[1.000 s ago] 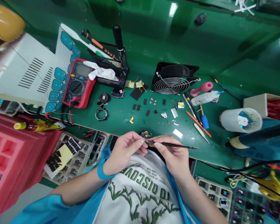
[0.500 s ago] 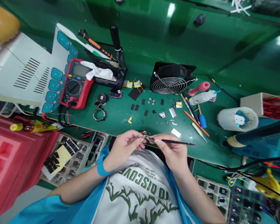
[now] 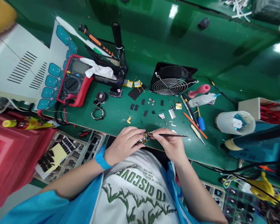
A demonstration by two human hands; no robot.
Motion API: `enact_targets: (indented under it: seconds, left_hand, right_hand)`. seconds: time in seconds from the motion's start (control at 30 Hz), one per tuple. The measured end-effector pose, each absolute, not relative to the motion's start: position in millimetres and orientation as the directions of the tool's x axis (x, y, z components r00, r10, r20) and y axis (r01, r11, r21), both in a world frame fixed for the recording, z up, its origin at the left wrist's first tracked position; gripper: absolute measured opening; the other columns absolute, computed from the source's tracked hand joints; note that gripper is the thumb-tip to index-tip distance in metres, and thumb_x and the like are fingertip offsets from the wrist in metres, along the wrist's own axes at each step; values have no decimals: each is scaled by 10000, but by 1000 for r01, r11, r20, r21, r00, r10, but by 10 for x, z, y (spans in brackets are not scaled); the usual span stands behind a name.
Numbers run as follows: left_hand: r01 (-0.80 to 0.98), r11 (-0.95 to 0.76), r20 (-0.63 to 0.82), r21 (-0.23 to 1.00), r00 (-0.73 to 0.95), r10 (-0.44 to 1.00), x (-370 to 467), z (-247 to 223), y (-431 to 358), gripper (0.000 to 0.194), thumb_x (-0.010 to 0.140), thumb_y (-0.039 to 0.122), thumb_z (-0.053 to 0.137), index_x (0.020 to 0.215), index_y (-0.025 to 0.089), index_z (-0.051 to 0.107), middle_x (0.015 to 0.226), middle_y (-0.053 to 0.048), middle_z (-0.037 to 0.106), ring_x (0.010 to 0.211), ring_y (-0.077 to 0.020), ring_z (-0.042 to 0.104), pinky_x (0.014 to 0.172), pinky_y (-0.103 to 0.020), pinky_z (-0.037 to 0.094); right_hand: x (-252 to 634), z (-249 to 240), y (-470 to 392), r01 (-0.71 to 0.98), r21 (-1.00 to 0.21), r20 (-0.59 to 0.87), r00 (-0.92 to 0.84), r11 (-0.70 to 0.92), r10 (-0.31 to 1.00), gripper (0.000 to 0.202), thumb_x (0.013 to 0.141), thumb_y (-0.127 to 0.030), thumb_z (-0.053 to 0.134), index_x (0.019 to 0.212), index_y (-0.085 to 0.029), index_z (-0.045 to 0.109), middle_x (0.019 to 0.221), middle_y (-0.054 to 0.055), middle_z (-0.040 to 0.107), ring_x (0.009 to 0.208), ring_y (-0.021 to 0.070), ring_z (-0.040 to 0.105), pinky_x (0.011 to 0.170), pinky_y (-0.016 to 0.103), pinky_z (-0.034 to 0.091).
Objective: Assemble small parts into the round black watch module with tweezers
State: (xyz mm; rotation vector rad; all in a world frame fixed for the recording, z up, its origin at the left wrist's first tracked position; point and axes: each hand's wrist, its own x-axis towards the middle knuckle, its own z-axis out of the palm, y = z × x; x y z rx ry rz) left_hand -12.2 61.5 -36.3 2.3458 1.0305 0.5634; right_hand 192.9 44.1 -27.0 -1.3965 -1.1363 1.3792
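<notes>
Tool (image 3: 178, 135) clamped in your right grip (image 3: 169, 143) may gouge the round assembly (image 3: 144, 138) if your left grip (image 3: 124, 143) on it slips.

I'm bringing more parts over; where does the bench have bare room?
Bare patches: between the metal ring and the yellow strip, and between the pick and the blue machine. It's crowded from the fan down to the right hand, with small parts.

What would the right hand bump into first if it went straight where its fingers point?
Probably the round part, with the left hand just past it. The right hand holds a thin tool close by. From above, I can't tell if its fingers touch the part.
</notes>
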Motion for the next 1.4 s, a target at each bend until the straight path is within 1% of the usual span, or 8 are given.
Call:
enact_targets:
  seconds: [0.13, 0.33, 0.43, 0.53, 0.67, 0.77, 1.17, 1.4]
  left_hand:
    - [504, -608, 175, 614, 664, 727, -189, -358, 673, 206, 890, 356, 554, 1031, 214, 603, 1169, -12, 600, 1048, -148, 524, 947, -287, 439]
    - [480, -613, 210, 628, 654, 727, -186, -385, 697, 154, 874, 350, 583, 940, 216, 619, 1112, -1, 630, 995, -140, 542, 912, -275, 460]
    - [486, -602, 204, 633, 646, 736, -183, -395, 698, 160, 874, 360, 579, 944, 219, 612, 1107, 0, 630, 992, -137, 541, 907, -270, 458]
    - [490, -591, 189, 641, 645, 740, -190, -404, 694, 164, 862, 366, 596, 916, 211, 588, 1107, -2, 629, 1000, -140, 542, 914, -278, 451]
    - [489, -572, 183, 659, 633, 752, -197, -420, 689, 221, 846, 365, 618, 771, 191, 506, 1100, -16, 633, 1011, -149, 544, 899, -294, 451]
    - [487, -570, 180, 662, 635, 752, -194, -425, 690, 268, 838, 356, 629, 712, 193, 459, 1104, -16, 633, 1007, -155, 546, 891, -309, 453]
    - [503, -573, 162, 648, 643, 748, -187, -417, 692, 296, 846, 359, 618, 679, 188, 444, 1119, -15, 632, 998, -167, 551, 879, -320, 458]
    - [498, -574, 171, 650, 640, 749, -169, -376, 696, 287, 856, 358, 603, 683, 184, 454, 1101, -25, 635, 988, -170, 553, 875, -324, 462]
  right_hand:
    - [1957, -286, 465, 168, -969, -198, -75, -184, 977, 117, 836, -273, 636, 830, -182, 709, 861, 50, 744, 786, 178, 717, 729, 297, 605]
    - [1948, -284, 463, 239, -961, -170, -99, -142, 981, 111, 857, -279, 618, 842, -206, 701, 863, 32, 739, 786, 170, 712, 722, 292, 602]
    - [1946, -272, 466, 270, -956, -150, -106, -117, 983, 117, 864, -282, 610, 845, -212, 701, 855, 26, 741, 778, 166, 712, 717, 287, 599]
    - [1948, -262, 473, 272, -956, -143, -108, -109, 984, 122, 867, -287, 609, 841, -210, 700, 848, 27, 742, 773, 165, 713, 715, 287, 596]
    - [1953, -250, 483, 282, -954, -139, -116, -101, 983, 124, 865, -281, 614, 836, -197, 701, 847, 41, 743, 783, 176, 708, 719, 297, 590]
    - [1953, -242, 489, 280, -955, -137, -118, -99, 984, 128, 864, -279, 614, 828, -195, 703, 844, 46, 742, 786, 182, 705, 719, 304, 591]
    - [1962, -242, 467, 237, -961, -168, -92, -142, 981, 114, 857, -277, 626, 843, -193, 701, 868, 47, 736, 772, 174, 716, 706, 301, 622]
    - [1947, -241, 472, 256, -958, -156, -97, -127, 983, 115, 860, -268, 620, 844, -189, 702, 861, 45, 732, 772, 167, 709, 687, 286, 618]
